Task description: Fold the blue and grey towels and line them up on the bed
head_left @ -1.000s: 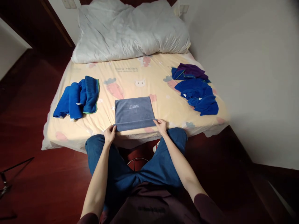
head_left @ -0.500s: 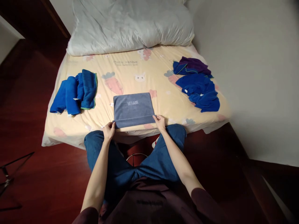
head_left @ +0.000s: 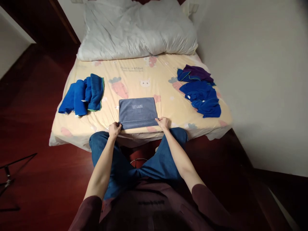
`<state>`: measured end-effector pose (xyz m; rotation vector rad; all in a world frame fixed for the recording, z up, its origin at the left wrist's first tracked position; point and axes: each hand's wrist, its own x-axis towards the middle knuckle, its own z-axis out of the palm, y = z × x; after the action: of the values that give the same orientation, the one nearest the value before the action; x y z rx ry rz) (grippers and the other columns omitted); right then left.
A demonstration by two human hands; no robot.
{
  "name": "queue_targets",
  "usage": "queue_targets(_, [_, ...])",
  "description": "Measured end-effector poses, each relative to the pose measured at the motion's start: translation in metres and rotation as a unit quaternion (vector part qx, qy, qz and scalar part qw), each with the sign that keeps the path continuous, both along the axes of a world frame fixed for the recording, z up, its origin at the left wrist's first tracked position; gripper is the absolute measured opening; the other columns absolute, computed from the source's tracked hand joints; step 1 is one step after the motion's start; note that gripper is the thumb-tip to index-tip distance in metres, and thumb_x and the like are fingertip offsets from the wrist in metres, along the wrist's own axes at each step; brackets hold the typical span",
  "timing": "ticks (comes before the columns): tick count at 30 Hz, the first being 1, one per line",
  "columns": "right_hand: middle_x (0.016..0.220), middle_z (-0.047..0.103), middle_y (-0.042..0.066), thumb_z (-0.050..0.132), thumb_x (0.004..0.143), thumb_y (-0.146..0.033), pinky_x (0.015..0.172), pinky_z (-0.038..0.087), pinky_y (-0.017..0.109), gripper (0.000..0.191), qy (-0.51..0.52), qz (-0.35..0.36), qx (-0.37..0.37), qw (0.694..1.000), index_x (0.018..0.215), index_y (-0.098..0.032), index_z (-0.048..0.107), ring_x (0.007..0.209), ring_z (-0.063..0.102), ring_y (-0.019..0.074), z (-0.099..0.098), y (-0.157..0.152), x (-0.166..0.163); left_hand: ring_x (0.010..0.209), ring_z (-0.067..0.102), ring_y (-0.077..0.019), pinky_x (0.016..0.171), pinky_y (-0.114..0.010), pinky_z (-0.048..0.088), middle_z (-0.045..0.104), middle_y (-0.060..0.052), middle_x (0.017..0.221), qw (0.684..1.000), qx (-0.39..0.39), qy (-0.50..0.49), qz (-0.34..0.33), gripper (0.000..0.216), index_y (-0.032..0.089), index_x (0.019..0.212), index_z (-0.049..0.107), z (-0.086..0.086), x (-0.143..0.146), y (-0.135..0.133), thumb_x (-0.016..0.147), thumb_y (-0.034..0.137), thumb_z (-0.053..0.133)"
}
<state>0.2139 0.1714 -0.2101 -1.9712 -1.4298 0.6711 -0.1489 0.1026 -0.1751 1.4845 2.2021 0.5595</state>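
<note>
A grey-blue towel with white "HAPPY LIFE" lettering, upside down from my side, lies flat near the front edge of the bed. Its near edge is turned up in a narrow strip. My left hand pinches the near left corner between thumb and fingers. At the other end of the strip, my right hand grips the near right corner the same way. Both hands rest low, close to the mattress edge above my knees.
Blue rolled or folded cloths lie on the left of the bed. Crumpled blue cloths and a purple cloth lie on the right. A white quilt covers the back of the yellow sheet. A black stand is on the floor at left.
The camera view has shifted slightly. Both hands keep their pinch on the near corners, and the towel with its turned-up strip looks nearly the same.
</note>
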Motion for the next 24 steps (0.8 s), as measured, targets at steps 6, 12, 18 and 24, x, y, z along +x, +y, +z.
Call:
queue_targets(6, [0.112,0.073,0.016,0.061,0.090,-0.039,0.099,0.051,0.044,0.036,-0.036,0.058,0.162,0.984,0.118,-0.015,0.064,0.109,0.066,0.0288,0.038,-0.032,0.006,0.133,0.052,-0.0329,0.107,-0.050,0.046,0.057,-0.020,0.140,0.964,0.164,0.125,-0.169,0.035,0.016,0.125,0.060,0.039,-0.004,-0.029,0.093,0.025,0.049])
queue_targets(12, [0.152,0.053,0.010,0.045,0.101,-0.027,0.120,0.036,0.045,0.046,-0.151,0.341,0.213,0.903,0.145,-0.019,0.054,0.144,0.045,0.0240,0.054,-0.070,0.017,0.148,0.039,-0.0269,0.121,-0.049,0.037,0.050,-0.015,0.153,0.911,0.138,0.109,-0.374,0.048,0.015,0.141,0.054,0.034,-0.017,-0.050,0.099,0.031,0.037])
queue_targets(18, [0.160,0.042,0.011,0.047,0.099,-0.022,0.123,0.030,0.049,0.053,-0.236,0.361,0.128,0.893,0.151,-0.013,0.047,0.150,0.037,0.0259,0.028,-0.058,0.003,0.150,0.035,-0.0299,0.123,-0.048,0.033,0.041,-0.019,0.158,0.929,0.106,0.133,-0.328,0.063,0.007,0.151,0.041,0.001,-0.009,-0.040,0.097,0.039,0.041])
queue_targets(24, [0.153,0.051,0.008,0.051,0.090,-0.009,0.119,0.037,0.043,0.058,-0.233,0.324,0.123,0.908,0.147,-0.017,0.053,0.145,0.045,0.0222,0.007,-0.044,-0.002,0.141,0.049,-0.0290,0.113,-0.045,0.042,0.048,-0.017,0.154,0.943,0.082,0.164,-0.279,0.060,0.010,0.151,0.044,-0.003,-0.004,-0.028,0.092,0.021,0.045])
